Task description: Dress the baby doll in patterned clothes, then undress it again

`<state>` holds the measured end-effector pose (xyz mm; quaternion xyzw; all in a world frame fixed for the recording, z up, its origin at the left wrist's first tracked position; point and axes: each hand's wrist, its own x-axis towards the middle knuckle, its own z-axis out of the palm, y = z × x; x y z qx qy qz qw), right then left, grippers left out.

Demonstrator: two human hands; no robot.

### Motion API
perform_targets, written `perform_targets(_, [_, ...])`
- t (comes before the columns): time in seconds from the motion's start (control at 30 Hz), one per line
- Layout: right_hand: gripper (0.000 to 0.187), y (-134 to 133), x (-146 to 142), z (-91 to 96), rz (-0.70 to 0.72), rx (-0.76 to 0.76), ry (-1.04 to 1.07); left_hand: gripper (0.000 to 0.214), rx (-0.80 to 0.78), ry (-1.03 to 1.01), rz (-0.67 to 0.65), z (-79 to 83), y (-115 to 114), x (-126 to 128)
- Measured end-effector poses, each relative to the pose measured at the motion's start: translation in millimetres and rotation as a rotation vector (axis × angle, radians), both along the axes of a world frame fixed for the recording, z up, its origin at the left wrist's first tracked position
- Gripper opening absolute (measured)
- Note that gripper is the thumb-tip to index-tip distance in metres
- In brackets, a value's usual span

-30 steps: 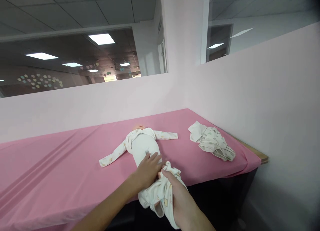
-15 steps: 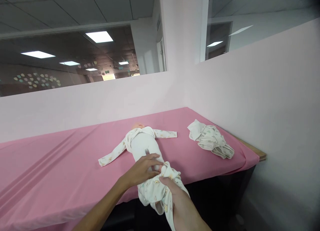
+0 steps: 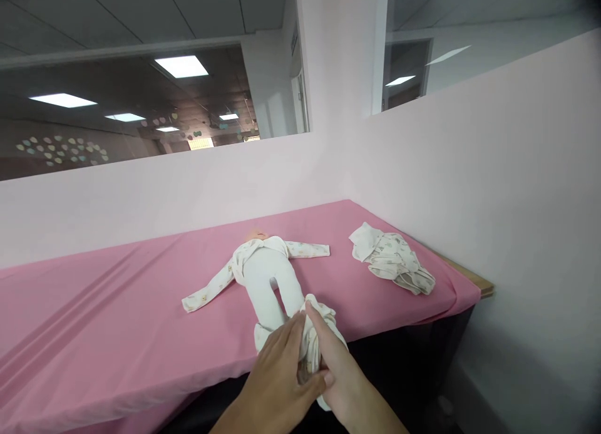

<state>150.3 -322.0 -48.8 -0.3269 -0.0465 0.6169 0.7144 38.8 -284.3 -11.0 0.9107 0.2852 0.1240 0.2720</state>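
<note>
A baby doll (image 3: 265, 271) in a white patterned top lies on its back on the pink-covered table (image 3: 94, 321), head toward the wall, sleeves spread out. Its white legs point at me. My left hand (image 3: 277, 374) and my right hand (image 3: 338, 371) are pressed together at the table's front edge, both gripping a bunched white patterned garment (image 3: 312, 334) at the doll's feet. The feet themselves are hidden by the cloth and my hands.
A second crumpled white patterned garment (image 3: 392, 265) lies at the right end of the table. Pale pink partition walls run along the back and right side, with glass above. The table's wooden corner (image 3: 483, 289) shows at far right.
My left hand has left the doll's belly and come down to the front edge to join the right hand on the garment. The doll's legs are now uncovered.
</note>
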Motion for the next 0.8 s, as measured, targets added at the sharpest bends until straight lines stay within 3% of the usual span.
perform_targets(0.1, [0.048,1.8,0.7,-4.7,0.031,0.036,0.002,0.068,0.081,0.115,0.103,-9.2,-6.8,5.8])
perform_targets(0.23, [0.047,6.1,-0.6,-11.5,0.053,0.076,0.011,0.045,0.344,0.208,0.171,-18.7,-1.8,19.1])
perform_targets(0.33, [0.048,7.9,-1.0,-14.0,-0.004,0.101,0.012,0.032,0.544,0.325,0.085,-22.2,4.7,24.1])
perform_targets(0.4, [0.049,9.4,-0.2,-16.2,-0.021,0.109,0.032,0.030,0.594,0.343,0.012,-21.0,9.6,23.9])
perform_targets(0.5, [0.044,12.7,1.4,-21.0,-0.004,0.113,0.063,0.024,0.505,0.233,0.008,-14.9,17.2,21.7])
perform_targets(0.67, [0.028,14.6,-0.8,-20.3,0.005,0.119,0.082,0.020,0.067,-0.051,0.094,-6.9,28.2,22.0])
perform_targets(0.8, [0.037,12.4,-2.7,-14.2,0.003,0.149,0.068,0.021,-0.005,-0.127,0.142,-8.2,33.2,26.6])
